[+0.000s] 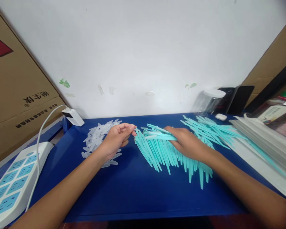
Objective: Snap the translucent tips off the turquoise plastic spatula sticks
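My right hand (187, 141) is closed round a small bunch of thin turquoise plastic sticks (158, 135), which look like eyebrow razors. Their ends point left, towards my other hand. My left hand (119, 136) makes a pinch of thumb and forefinger close to those ends; what sits in the pinch is too small to make out. Under and in front of my right hand, a long row of the same turquoise razors (154, 152) lies side by side on the blue table (138, 194). Beside and partly behind my left hand is a heap of translucent whitish caps (94, 140).
More turquoise razors (205, 128) lie loosely at the right, by a stack of white bags (264, 152). A clear jar (208, 101) and a dark phone (240, 100) stand against the wall. At left are a power strip (16, 178), a white device (73, 116) and a cardboard box (21, 82).
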### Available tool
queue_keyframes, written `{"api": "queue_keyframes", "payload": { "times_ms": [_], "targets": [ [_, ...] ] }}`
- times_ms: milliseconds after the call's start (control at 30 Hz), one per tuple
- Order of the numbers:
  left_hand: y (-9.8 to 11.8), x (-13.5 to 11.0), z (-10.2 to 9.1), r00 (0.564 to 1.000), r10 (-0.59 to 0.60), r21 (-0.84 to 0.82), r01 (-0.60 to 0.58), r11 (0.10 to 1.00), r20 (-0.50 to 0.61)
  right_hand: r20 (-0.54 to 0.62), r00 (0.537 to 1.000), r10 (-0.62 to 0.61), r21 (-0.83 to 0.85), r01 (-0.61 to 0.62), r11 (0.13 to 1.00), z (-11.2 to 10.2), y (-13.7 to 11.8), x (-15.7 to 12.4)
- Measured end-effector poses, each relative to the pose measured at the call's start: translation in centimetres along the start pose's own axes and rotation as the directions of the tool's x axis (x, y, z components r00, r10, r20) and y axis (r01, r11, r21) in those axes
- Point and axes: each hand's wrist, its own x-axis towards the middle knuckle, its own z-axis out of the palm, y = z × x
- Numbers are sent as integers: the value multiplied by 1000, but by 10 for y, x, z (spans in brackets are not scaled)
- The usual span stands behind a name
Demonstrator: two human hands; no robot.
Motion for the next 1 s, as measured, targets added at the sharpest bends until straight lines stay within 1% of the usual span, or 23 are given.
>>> {"api": "queue_keyframes", "payload": {
  "times_ms": [100,200,267,333,367,433,500,600,733,867,1000],
  "targets": [
    [4,-2,3,998,65,69,-65,996,-2,2,1000,1,-6,-1,1000,1,0,1],
    [6,-4,7,977,210,186,-201,962,-28,5,1000,-1,-14,1,1000,0,-2,1],
    [6,-6,11,940,338,278,-310,909,-56,8,1000,-4,-18,4,1000,-1,-4,0],
    [5,-9,13,890,449,357,-396,846,-77,10,1000,-8,-25,9,1000,-2,-7,-1],
    [5,-10,14,867,491,393,-422,817,-89,13,1000,-11,-28,11,1000,-2,-8,-1],
    [4,-12,14,830,543,460,-435,774,-129,21,1000,-11,-32,11,999,-2,-10,-3],
    [4,-13,15,804,570,504,-427,751,-168,30,999,-14,-35,15,999,-2,-12,-4],
    [5,-15,16,789,588,520,-430,737,-180,31,999,-32,-33,33,999,-2,-13,-4],
    [6,-16,18,792,580,513,-424,747,-190,29,999,-30,-33,31,999,-3,-15,-4],
    [9,-16,20,798,568,455,-438,775,-199,16,999,-38,-73,39,997,-4,-16,-5],
    [11,-16,20,804,570,448,-452,771,-171,13,999,-41,-84,42,996,-3,-16,-5]
  ]
}}
